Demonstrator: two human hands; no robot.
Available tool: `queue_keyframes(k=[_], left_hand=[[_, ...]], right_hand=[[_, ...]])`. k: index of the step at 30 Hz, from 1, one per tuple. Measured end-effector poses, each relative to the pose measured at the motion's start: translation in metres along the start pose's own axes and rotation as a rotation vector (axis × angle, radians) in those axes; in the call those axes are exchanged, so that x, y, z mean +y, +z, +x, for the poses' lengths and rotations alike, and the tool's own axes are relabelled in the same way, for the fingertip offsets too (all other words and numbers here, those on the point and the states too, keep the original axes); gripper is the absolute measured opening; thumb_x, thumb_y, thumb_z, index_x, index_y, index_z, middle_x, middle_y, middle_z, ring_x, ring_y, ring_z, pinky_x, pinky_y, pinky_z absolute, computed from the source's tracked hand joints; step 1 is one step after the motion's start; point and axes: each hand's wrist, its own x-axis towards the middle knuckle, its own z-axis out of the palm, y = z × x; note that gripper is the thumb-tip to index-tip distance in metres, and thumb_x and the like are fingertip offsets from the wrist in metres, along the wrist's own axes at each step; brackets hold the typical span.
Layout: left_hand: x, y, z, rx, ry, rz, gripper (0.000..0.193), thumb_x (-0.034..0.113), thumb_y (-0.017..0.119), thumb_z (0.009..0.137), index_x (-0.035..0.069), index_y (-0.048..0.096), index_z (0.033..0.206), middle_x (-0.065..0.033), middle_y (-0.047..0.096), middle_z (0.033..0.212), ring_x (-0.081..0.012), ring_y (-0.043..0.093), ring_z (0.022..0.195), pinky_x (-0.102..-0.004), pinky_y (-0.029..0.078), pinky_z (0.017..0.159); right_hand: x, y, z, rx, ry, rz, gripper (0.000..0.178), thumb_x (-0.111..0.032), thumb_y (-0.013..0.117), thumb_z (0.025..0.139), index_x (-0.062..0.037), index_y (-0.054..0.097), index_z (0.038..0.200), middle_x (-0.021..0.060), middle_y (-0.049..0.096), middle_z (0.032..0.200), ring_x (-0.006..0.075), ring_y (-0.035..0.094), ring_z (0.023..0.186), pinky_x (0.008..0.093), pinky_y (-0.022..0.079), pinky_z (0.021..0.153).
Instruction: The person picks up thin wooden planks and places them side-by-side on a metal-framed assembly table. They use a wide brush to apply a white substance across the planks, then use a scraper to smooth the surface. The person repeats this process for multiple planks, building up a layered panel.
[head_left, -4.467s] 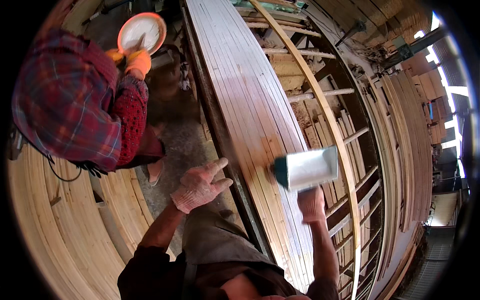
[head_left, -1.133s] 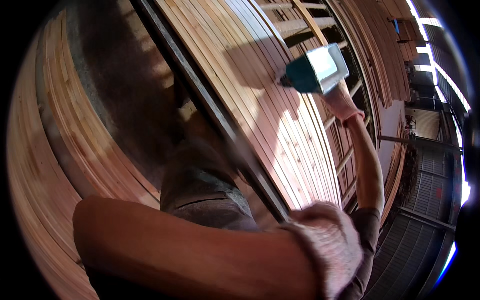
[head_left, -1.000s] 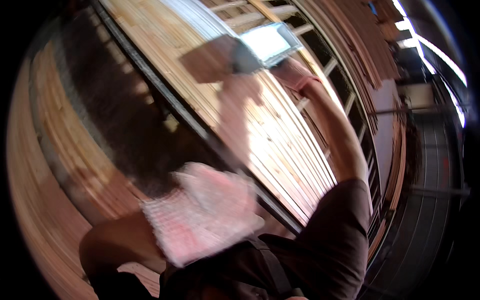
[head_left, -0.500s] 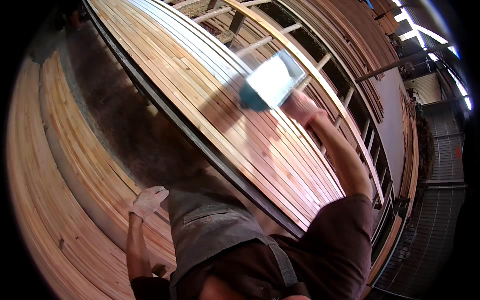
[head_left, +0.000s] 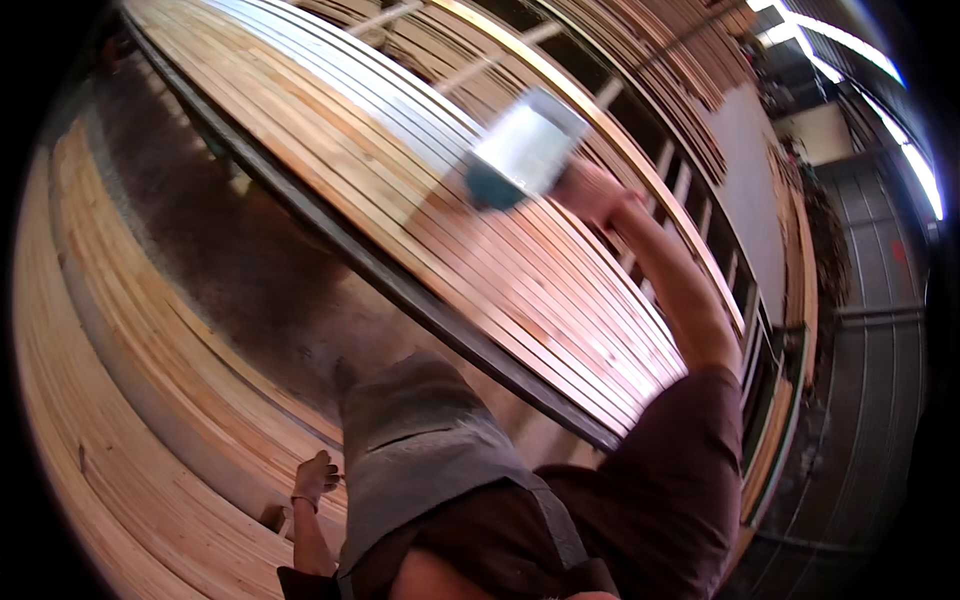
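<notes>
My right hand (head_left: 590,190), in a pale glove, is closed around the grip of a teal, box-shaped scoop (head_left: 528,150) with a shiny pale square face. Motion blurs both, and the scoop's exact kind is hard to make out. It is over a row of long, narrow wooden strips (head_left: 380,190) laid side by side, and its shadow falls on them. Beside my apron hangs my left hand (head_left: 317,477), its fingers loosely bent and apart, with nothing seen in it. Nearest to it are the stacked boards at the left.
A dark rail (head_left: 370,275) edges the strips on my side. Long stacked boards (head_left: 130,420) line the left, past a strip of dark floor (head_left: 200,210). Beyond the strips stands a ladder-like wooden frame (head_left: 605,95), with more stacked timber (head_left: 660,40) behind. A grey panelled wall (head_left: 870,400) is at right.
My right hand and the scoop have shifted slightly left in the picture. My left hand has dropped from over the boards to beside my apron. The whole view has tilted a little.
</notes>
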Motion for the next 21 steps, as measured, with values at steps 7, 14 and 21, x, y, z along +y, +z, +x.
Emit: queue_keyframes(k=[7,14,21], left_hand=[[-0.088,0.096,-0.02,0.085,0.123,-0.269,0.028,0.028,0.06,0.094,0.018,0.045,0.074,0.0022,0.045,0.063,-0.0094,0.046,0.05,-0.0259,0.032,0.043],[-0.143,0.237,-0.062,0.015,0.295,0.054,0.029,0.038,0.063,0.094,0.016,0.054,0.078,0.0037,0.052,0.069,-0.0072,0.05,0.056,-0.0226,0.036,0.049],[-0.221,0.293,-0.05,-0.069,0.277,0.013,0.031,0.036,0.06,0.097,0.013,0.053,0.078,0.0024,0.053,0.068,-0.0083,0.05,0.054,-0.0243,0.036,0.048]], right_hand=[[-0.027,-0.011,-0.06,0.038,0.068,-0.039,0.027,-0.027,0.05,0.108,-0.0074,0.059,0.124,0.0076,0.067,0.111,0.0101,0.069,0.081,0.0228,0.061,0.062],[0.115,0.119,-0.317,0.049,-0.37,-1.278,0.017,-0.021,0.055,0.102,-0.0073,0.065,0.107,0.0032,0.068,0.104,0.0126,0.068,0.096,0.0257,0.059,0.088],[0.198,0.2,-0.614,0.196,0.524,1.758,0.037,-0.017,0.056,0.097,-0.0064,0.065,0.132,0.0107,0.063,0.138,0.0233,0.056,0.132,0.033,0.039,0.116]])
